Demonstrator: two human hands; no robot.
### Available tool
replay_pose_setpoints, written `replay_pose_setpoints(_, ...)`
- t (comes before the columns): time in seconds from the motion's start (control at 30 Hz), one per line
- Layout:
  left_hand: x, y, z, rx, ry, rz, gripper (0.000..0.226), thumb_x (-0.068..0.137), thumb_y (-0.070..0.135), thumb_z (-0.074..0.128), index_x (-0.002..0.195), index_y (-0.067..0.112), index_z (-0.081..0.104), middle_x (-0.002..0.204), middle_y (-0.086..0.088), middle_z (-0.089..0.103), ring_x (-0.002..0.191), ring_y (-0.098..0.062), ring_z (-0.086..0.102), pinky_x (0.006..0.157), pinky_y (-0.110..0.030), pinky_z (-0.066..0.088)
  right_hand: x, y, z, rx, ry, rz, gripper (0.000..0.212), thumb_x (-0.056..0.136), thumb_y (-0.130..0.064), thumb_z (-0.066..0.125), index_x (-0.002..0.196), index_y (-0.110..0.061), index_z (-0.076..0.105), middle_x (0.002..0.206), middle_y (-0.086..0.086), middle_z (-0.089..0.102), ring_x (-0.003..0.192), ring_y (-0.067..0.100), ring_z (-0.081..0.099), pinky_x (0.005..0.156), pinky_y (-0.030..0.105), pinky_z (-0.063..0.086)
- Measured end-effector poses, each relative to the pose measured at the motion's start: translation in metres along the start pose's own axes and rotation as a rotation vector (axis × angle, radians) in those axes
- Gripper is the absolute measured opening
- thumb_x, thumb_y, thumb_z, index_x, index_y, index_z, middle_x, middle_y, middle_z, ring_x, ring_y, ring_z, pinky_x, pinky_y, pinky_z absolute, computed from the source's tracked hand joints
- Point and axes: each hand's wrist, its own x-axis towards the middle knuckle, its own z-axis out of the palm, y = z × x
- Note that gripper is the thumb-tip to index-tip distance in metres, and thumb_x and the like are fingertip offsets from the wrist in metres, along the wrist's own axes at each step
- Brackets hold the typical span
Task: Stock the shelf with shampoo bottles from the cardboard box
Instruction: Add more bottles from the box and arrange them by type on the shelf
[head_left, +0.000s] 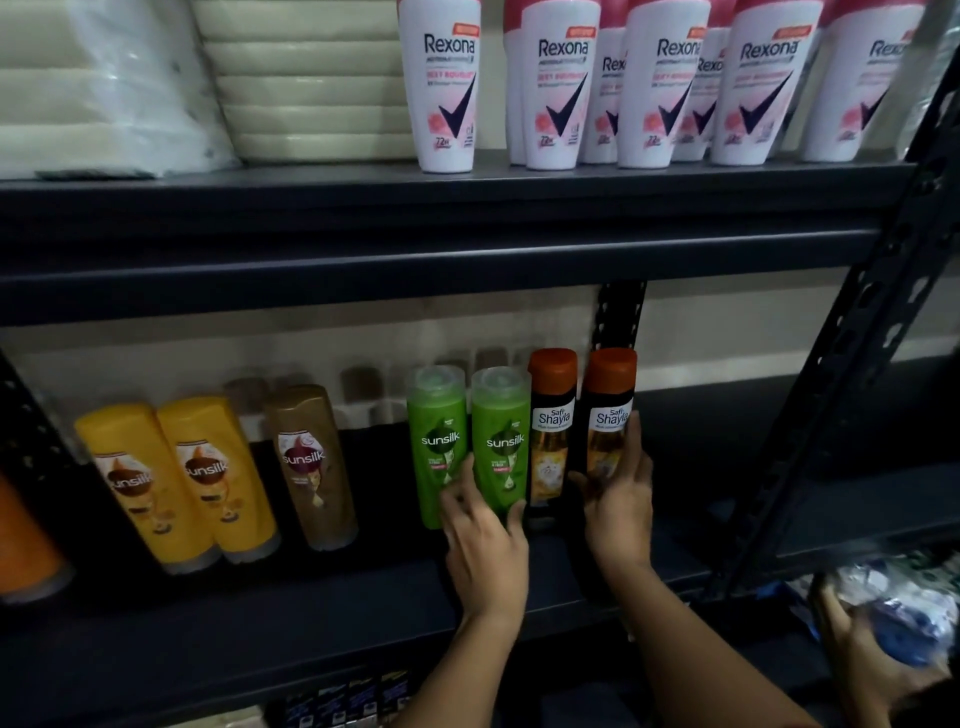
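On the dark middle shelf (311, 613) stand shampoo bottles in a row. My left hand (483, 540) grips the lower part of the right one of two green Sunsilk bottles (501, 441). My right hand (621, 499) holds the rightmost of two black Safi Shayla bottles with orange caps (610, 410); the other black bottle (551, 426) stands between my hands. The second green bottle (435, 441) stands just left. Two yellow Sunsilk bottles (171, 478) and a brown one (311, 462) stand further left. No cardboard box is in view.
The upper shelf carries several white and pink Rexona bottles (447, 83) and stacked pale packs (301, 78). A black perforated upright (852, 364) slants at the right. An orange container (26, 540) sits at far left. Plastic-wrapped items (893, 608) lie at lower right.
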Motion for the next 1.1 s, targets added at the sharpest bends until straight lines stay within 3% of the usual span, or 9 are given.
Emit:
replay_pose_setpoints(0.13,0.001,0.000,0.002,0.046,0.009,-0.004,0.085,0.079,0.035,0.083,0.149,0.019,0.037,0.129,-0.008,0.049,0.113,-0.032,0.061,0.076,-0.043,0.059,0.004,0.003,-0.001,0.047,-0.015,-0.002,0.102,0.086,-0.018,0.078,0.158,-0.040,0.009,0.149,0.009,0.040,0.121,0.033,0.056,0.086,0.044,0.052)
replay_pose_setpoints(0.33,0.004,0.002,0.003,0.070,0.000,-0.015,0.084,0.082,0.038,0.079,0.150,0.021,0.034,0.136,-0.012,0.047,0.117,-0.033,0.061,0.075,-0.044,0.059,0.009,0.010,-0.004,0.157,-0.032,0.016,0.099,0.082,-0.018,0.081,0.156,-0.042,0.019,0.155,0.000,0.042,0.137,0.023,0.047,0.105,0.045,0.047)
replay_pose_setpoints(0.5,0.007,0.003,0.001,0.051,-0.028,-0.020,0.085,0.084,0.037,0.077,0.153,0.024,0.029,0.134,-0.007,0.052,0.108,-0.028,0.067,0.071,-0.043,0.062,0.013,0.011,-0.007,0.230,-0.060,0.030,0.099,0.081,-0.010,0.082,0.156,-0.038,0.025,0.151,-0.002,0.048,0.133,0.015,0.049,0.106,0.034,0.045)
replay_pose_setpoints(0.63,0.008,0.002,0.000,0.030,-0.035,-0.018,0.086,0.084,0.037,0.076,0.152,0.028,0.024,0.132,-0.005,0.054,0.106,-0.025,0.068,0.070,-0.044,0.062,0.013,0.011,-0.005,0.219,-0.062,0.042,0.101,0.081,-0.014,0.083,0.155,-0.043,0.022,0.149,-0.001,0.051,0.129,0.016,0.053,0.098,0.030,0.045)
replay_pose_setpoints(0.77,0.009,0.000,-0.005,0.005,-0.051,0.007,0.090,0.082,0.035,0.079,0.152,0.028,0.023,0.133,-0.007,0.055,0.105,-0.024,0.068,0.070,-0.042,0.062,0.011,0.011,-0.004,0.210,-0.051,0.033,0.098,0.082,-0.017,0.082,0.155,-0.041,0.021,0.152,0.001,0.046,0.134,0.022,0.049,0.101,0.038,0.046)
replay_pose_setpoints(0.87,0.010,-0.002,-0.013,-0.036,-0.052,0.035,0.085,0.083,0.038,0.079,0.150,0.029,0.026,0.125,-0.004,0.058,0.097,-0.017,0.067,0.066,-0.037,0.060,0.002,0.005,0.000,0.065,0.046,-0.008,0.091,0.083,-0.028,0.081,0.155,-0.032,0.025,0.154,0.012,0.034,0.139,0.031,0.037,0.102,0.049,0.046)
replay_pose_setpoints(0.97,0.012,-0.011,-0.023,-0.032,-0.006,0.115,0.072,0.088,0.040,0.075,0.144,0.027,0.032,0.116,-0.005,0.061,0.093,-0.020,0.067,0.064,-0.034,0.057,-0.012,-0.009,0.009,-0.080,0.153,-0.055,0.080,0.085,-0.042,0.075,0.150,-0.026,0.032,0.143,0.019,0.035,0.126,0.038,0.036,0.101,0.056,0.039)
replay_pose_setpoints(1.1,0.026,-0.023,-0.037,0.051,0.136,0.210,0.068,0.085,0.029,0.078,0.140,0.020,0.040,0.118,-0.012,0.053,0.105,-0.031,0.056,0.082,-0.045,0.053,-0.021,-0.046,0.018,-0.007,0.110,-0.193,0.069,0.087,-0.051,0.065,0.145,-0.028,0.034,0.138,0.015,0.037,0.120,0.035,0.040,0.102,0.058,0.038)
